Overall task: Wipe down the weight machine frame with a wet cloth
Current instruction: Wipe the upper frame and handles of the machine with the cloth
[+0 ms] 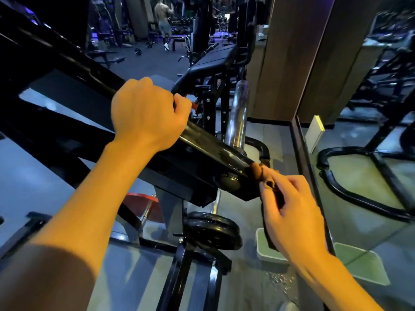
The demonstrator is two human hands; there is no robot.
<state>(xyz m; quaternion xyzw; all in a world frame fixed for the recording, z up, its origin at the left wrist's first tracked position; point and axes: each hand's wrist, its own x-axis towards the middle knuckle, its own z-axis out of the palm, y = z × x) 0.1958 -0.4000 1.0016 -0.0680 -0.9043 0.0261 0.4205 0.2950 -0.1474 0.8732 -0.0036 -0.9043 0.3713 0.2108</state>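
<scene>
The cloth [266, 178] is mostly hidden, a dark brownish wad pinched in the right hand [294, 212], its fingers clamped on it, pressed against the near right end of the black frame bar [202, 140]. The left hand [146, 113] grips that bar farther up, fingers curled over it. Below hang black weight plates [213, 230]; a green basin [267, 250] sits on the wet floor [247, 288]. A mirror wall [359, 176] closes the right side.

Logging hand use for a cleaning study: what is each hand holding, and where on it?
Left hand grips the black frame bar mid-length. Right hand pinches the brown cloth against the bar's end.
</scene>
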